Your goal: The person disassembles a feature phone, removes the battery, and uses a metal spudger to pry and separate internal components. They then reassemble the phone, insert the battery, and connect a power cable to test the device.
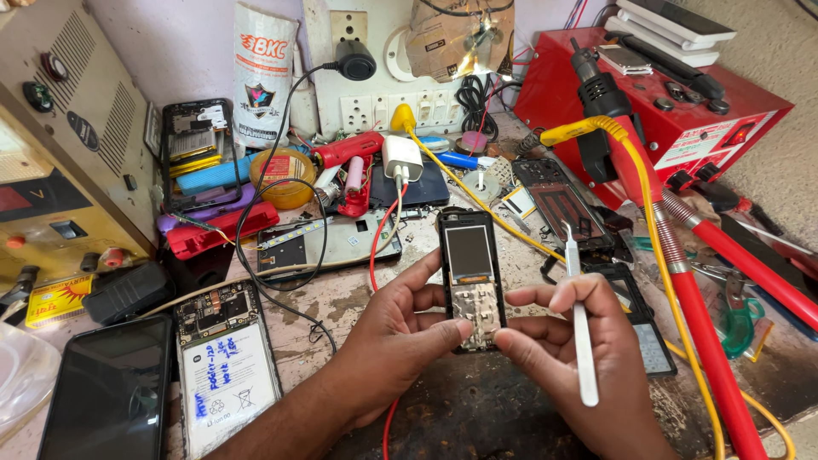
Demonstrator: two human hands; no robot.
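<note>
My left hand [396, 336] grips a small black keypad phone [469, 273] upright, thumb pressed on its lower left side. The phone's front cover is off, showing a small screen above a bare metal keypad board. My right hand [567, 358] holds white tweezers [579, 319] pointing up between its fingers, while its thumb and forefinger touch the phone's lower right edge. Both hands hover over the worn workbench [477, 409].
An opened smartphone with its battery exposed [226, 366] and a dark phone [111, 392] lie at the left. Phone parts, a glue gun [349, 153], a charger [400, 158] and cables crowd the back. A red station [656, 94] with red and yellow hoses stands at the right.
</note>
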